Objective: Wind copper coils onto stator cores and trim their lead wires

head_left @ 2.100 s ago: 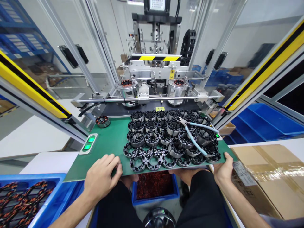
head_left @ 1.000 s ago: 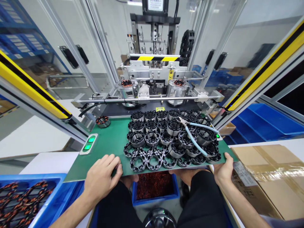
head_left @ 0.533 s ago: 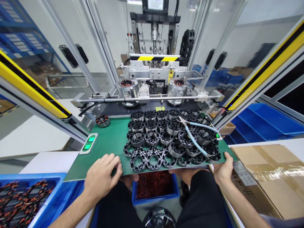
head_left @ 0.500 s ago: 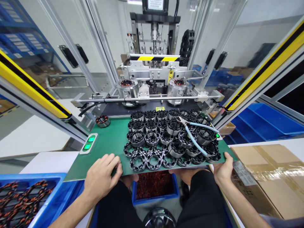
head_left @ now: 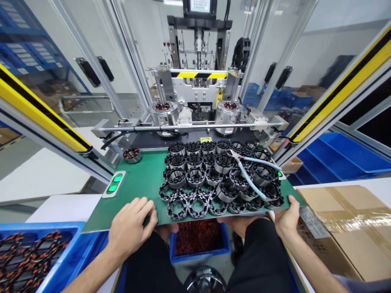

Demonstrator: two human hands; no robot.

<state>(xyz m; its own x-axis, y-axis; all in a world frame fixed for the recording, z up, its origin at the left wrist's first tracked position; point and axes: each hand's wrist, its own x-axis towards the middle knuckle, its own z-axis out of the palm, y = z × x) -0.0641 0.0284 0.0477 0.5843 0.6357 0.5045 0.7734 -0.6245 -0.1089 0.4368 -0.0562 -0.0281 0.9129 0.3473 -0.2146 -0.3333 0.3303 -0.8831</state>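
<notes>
My left hand (head_left: 131, 224) rests on the front left of the green tabletop (head_left: 140, 175), its fingers curled together with nothing seen in them. At the front right corner, my right hand (head_left: 287, 217) grips the tabletop's edge, thumb on top and fingers hidden beneath. Between them, black and silver ring cores (head_left: 195, 177) stand in rows, partly stacked. Cutters with pale blue handles (head_left: 252, 183) lie open across the right-hand cores. A core with copper windings (head_left: 132, 155) sits alone at the back left.
Behind the tabletop, a machine has two round metal holders (head_left: 165, 118) with wound cores on top. Yellow and black posts (head_left: 39, 108) flank it. A blue bin of wound cores (head_left: 65, 232) is at lower left, a cardboard box (head_left: 351, 228) at right, and a blue bin (head_left: 200, 240) below.
In the machine, upright metal tooling has come down over the two round holders, and the plate behind them has shifted. Both my hands and the ring cores have stayed in place.
</notes>
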